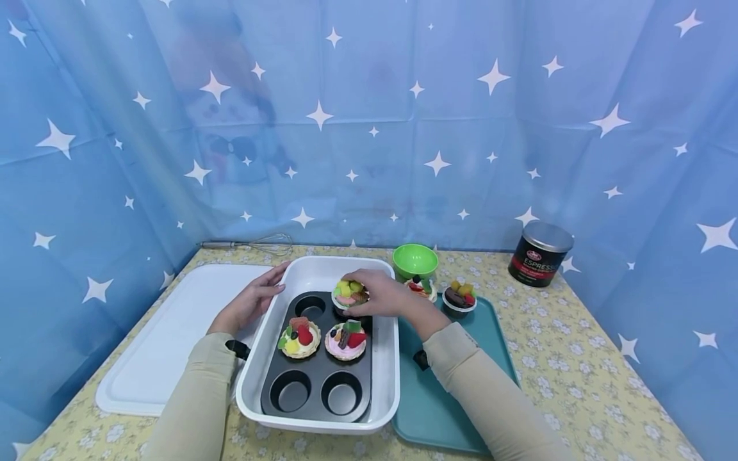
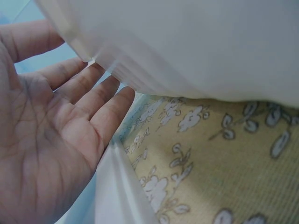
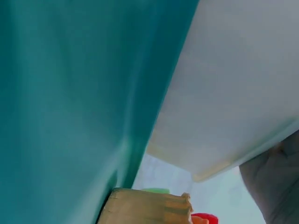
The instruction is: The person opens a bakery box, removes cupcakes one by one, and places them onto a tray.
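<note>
We saw two tarts point(image 1: 300, 346) point(image 1: 344, 346) in the pan point(image 1: 316, 384), a cupcake point(image 1: 347, 291) gripped by the right hand point(image 1: 379, 293) at the pan's far right, and the left hand point(image 1: 249, 303), fingers extended, touching the surrounding tub point(image 1: 385, 378).

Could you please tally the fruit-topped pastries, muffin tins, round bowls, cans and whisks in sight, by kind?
Fruit-topped pastries: 5
Muffin tin: 1
Round green bowl: 1
Espresso can: 1
Whisk: 1
Total: 9
</note>
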Available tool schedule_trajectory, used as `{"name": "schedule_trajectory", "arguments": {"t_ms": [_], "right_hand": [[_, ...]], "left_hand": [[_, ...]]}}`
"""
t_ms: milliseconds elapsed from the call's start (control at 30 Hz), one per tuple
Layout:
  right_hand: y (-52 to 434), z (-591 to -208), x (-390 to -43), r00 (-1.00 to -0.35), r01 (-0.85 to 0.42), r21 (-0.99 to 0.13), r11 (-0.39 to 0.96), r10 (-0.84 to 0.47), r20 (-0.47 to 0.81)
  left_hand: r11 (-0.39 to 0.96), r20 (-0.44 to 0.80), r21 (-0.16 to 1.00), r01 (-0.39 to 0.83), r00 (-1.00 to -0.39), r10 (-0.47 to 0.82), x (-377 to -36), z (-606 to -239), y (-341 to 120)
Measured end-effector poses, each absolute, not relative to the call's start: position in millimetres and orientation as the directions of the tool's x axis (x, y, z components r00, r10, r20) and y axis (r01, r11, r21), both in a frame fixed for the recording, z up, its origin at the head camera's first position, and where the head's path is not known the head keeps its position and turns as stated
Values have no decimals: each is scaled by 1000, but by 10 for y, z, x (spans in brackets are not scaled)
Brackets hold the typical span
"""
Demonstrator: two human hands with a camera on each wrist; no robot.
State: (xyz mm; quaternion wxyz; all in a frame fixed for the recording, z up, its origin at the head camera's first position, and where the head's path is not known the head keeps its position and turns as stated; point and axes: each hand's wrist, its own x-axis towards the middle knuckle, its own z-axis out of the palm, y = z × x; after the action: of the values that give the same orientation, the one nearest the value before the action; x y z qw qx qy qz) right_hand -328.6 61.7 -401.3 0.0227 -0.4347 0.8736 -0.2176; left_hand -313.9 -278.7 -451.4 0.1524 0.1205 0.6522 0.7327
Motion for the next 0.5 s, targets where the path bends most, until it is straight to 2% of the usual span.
{"name": "schedule_trajectory", "arguments": {"t_ms": [133, 500], "right_hand": [[643, -3966, -3281, -619, -754, -421, 504, -761, 197], [691, -3860, -3260, -630, -740, -411, 532, -762, 150]], "left_hand": [[-97, -20, 993, -63, -922, 386, -3134, -4518, -2787], [-111, -16, 992, -64, -921, 390, -3133, -4521, -2775]]}}
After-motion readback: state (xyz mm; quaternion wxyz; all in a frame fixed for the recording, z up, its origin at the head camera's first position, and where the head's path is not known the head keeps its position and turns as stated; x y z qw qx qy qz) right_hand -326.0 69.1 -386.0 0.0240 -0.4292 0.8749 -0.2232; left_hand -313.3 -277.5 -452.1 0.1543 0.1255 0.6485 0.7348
